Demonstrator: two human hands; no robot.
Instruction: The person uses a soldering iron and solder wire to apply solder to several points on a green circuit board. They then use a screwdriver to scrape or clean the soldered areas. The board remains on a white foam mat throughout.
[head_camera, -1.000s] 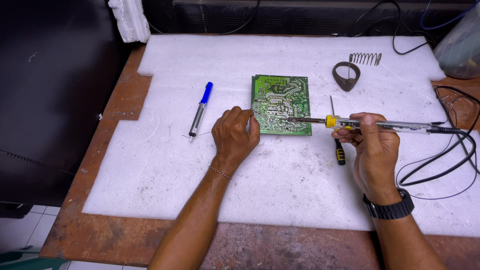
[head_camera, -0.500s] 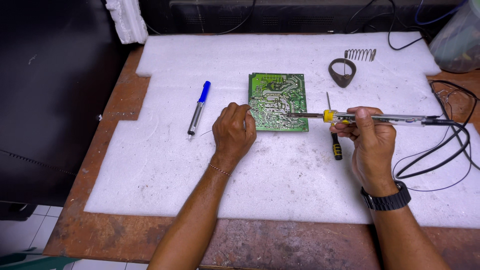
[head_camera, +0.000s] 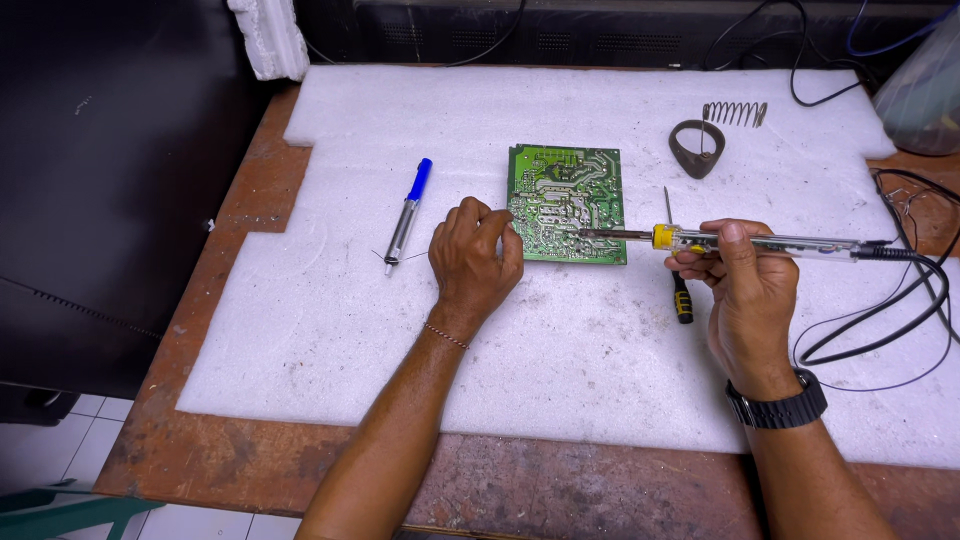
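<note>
White foam sheeting (head_camera: 560, 380) covered most of the worn brown bench (head_camera: 560, 490) in the head view, and a green circuit board (head_camera: 566, 203) lay flat on it just above the middle of the frame, solder side up.

The left hand (head_camera: 473, 255) rested on the foam at the board's lower left corner, its fingers curled in and pressed against that edge; whether anything thin was pinched between them could not be told. The right hand (head_camera: 745, 290) sat to the right of the board, closed in a pen-like grip around the clear handle of a soldering iron (head_camera: 740, 241). The iron's long axis ran almost level across the frame, cable end at the right, tip pointing left and touching the board near its lower right edge. So the board lay directly left of the right hand, along the line of the iron, and directly right of the left hand; the left hand touched the board, while the right reached it only through the tip.

A small screwdriver (head_camera: 677, 262) with a yellow and black handle lay on the foam just under the iron, running up and down the frame. A blue-capped desoldering pump (head_camera: 408, 213) lay left of the left hand, apart from it. A dark iron stand (head_camera: 697, 147) with a wire coil sat at upper right, and black cables (head_camera: 880, 320) looped at the right edge.
</note>
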